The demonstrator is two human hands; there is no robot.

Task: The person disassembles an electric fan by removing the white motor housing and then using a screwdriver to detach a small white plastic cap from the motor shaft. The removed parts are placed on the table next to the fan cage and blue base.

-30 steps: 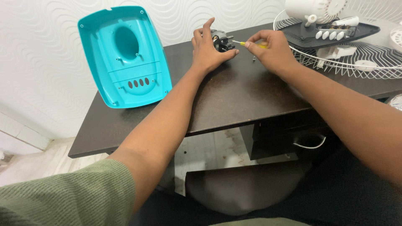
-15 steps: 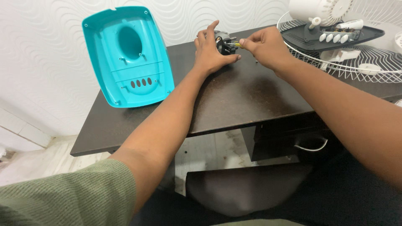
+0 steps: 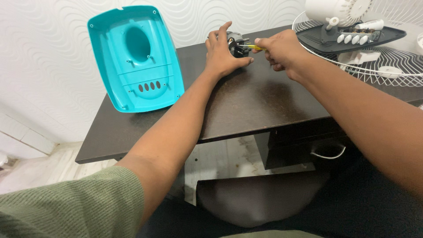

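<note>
**Screwdriver on the small motor at the back of the tabletop**

Your left hand (image 3: 222, 55) is wrapped around a small dark motor unit (image 3: 235, 44) at the far edge of the dark tabletop (image 3: 246, 101), fingers curled round its back and thumb pressed near its front, pinning it in place. Your right hand (image 3: 282, 50) is closed tight on a yellow-handled screwdriver (image 3: 251, 46), its tip set against the motor's side.

By the look of it, you are working a screw on the motor housing. Whether it is going in or coming out cannot be told from here. The move ahead calls for a firm left grip so the motor does not twist, and for keeping the blade square in the screw head.

To your left, a turquoise plastic fan base cover (image 3: 136, 59) leans against the wall, hollow side facing you, well apart from your hands. To your right lie a white wire fan guard (image 3: 374, 66), a black panel with white buttons (image 3: 352, 37) and a white fan housing (image 3: 335, 11). The guard's rim sits near your right forearm and could catch your elbow if you swing wide.
</note>
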